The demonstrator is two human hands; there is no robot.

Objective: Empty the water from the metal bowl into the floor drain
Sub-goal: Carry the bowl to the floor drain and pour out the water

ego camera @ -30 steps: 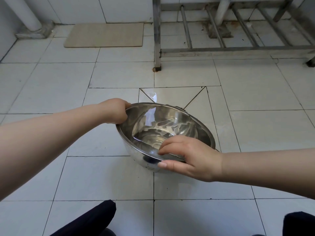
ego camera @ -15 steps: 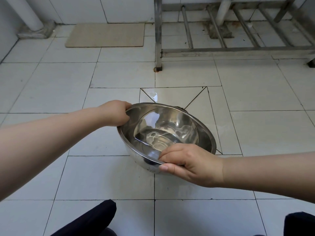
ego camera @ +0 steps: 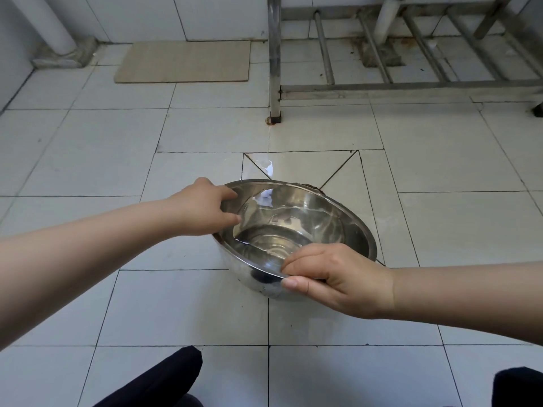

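A shiny metal bowl (ego camera: 311, 218) with water in its bottom is held just above the white tiled floor. My left hand (ego camera: 202, 211) grips its left rim, fingers over the edge. At the near rim my right hand (ego camera: 338, 279) pinches the edge between thumb and fingers. The bowl tilts away from me. Behind and under it lies a square of tiles cut on the diagonals (ego camera: 305, 167), where the floor slopes inward. The drain opening itself is hidden by the bowl. A wet patch glints on the floor just beyond the far rim.
A steel rack frame (ego camera: 274, 63) with floor rails stands at the back right, one leg about a tile beyond the bowl. A beige mat (ego camera: 185, 61) lies at the back left beside a white pipe (ego camera: 50, 24). My dark trouser knees (ego camera: 164, 380) show at the bottom.
The near rim has risen a little, so the bowl tilts further away from me and the water has shifted toward the far side. Both hands keep their grip.
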